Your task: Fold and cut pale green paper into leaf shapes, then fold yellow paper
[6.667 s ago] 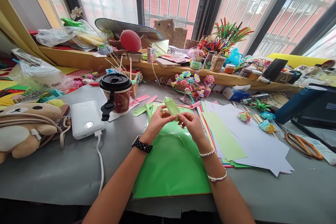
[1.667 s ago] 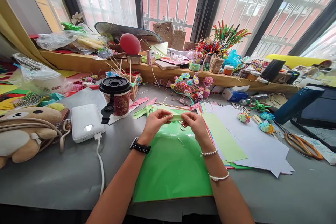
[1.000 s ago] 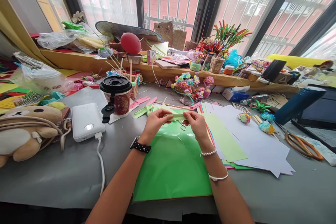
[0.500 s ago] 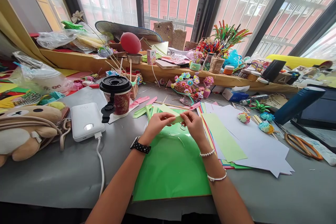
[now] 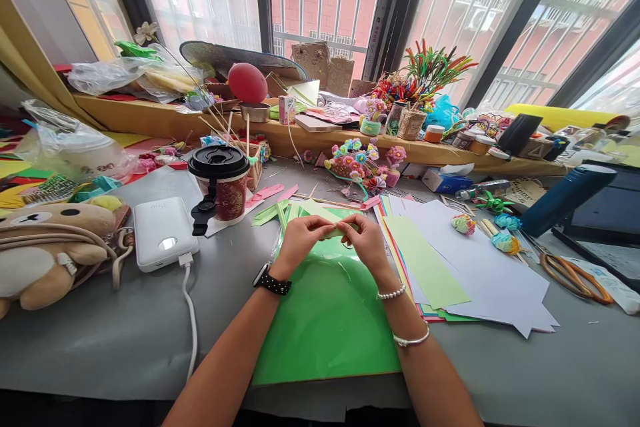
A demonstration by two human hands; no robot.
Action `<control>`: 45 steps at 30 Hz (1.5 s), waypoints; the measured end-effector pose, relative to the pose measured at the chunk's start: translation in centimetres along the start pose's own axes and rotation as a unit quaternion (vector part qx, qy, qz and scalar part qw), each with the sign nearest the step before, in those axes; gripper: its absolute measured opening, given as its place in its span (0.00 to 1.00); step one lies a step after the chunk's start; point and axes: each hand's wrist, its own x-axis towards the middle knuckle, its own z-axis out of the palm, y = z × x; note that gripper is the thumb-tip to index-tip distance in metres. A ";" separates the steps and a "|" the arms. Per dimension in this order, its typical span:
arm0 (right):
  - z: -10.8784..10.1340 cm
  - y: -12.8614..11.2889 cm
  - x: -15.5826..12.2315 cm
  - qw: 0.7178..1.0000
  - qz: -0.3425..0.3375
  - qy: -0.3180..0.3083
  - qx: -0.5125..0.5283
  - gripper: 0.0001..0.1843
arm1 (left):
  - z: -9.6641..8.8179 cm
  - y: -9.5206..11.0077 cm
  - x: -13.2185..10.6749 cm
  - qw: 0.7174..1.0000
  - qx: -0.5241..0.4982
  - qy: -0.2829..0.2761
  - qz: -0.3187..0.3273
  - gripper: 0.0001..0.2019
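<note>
My left hand (image 5: 303, 240) and my right hand (image 5: 365, 240) meet over a glossy green sheet (image 5: 325, 320). Both are closed in a pinch on a small piece of light green paper, mostly hidden now behind the fingers and thumbs. Just beyond the hands, light green paper strips (image 5: 317, 209) lie in a loose heap at the sheet's far edge. A thin white scrap (image 5: 345, 271) rests on the green sheet below the fingers.
A lidded paper cup (image 5: 220, 183) and a white power bank (image 5: 165, 233) with a cable stand left. White paper sheets (image 5: 495, 280), a light green strip (image 5: 427, 260) and scissors (image 5: 575, 277) lie right. Paper-flower crafts (image 5: 357, 160) sit behind, below a crowded windowsill.
My hands have come closer together, and the light green paper between them shows less than before. The things around have stayed in place.
</note>
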 end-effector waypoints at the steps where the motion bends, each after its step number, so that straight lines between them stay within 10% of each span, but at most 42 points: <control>1: 0.0 0.0 0.0 1.000 0.001 -0.001 0.001 0.14 | 0.0 0.0 0.0 1.000 -0.001 0.008 -0.007 0.09; 23: -0.6 -0.1 0.2 0.998 0.031 -0.029 0.039 0.14 | -0.7 -0.6 0.6 0.997 -0.063 0.041 -0.027 0.11; 30: -1.1 0.1 0.2 0.994 0.036 -0.099 0.020 0.14 | -1.3 -0.4 0.6 0.987 -0.151 0.042 -0.046 0.29; 45: -1.2 0.4 0.3 0.991 0.063 -0.115 0.002 0.12 | -1.6 -0.3 0.7 0.984 -0.161 0.039 -0.066 0.22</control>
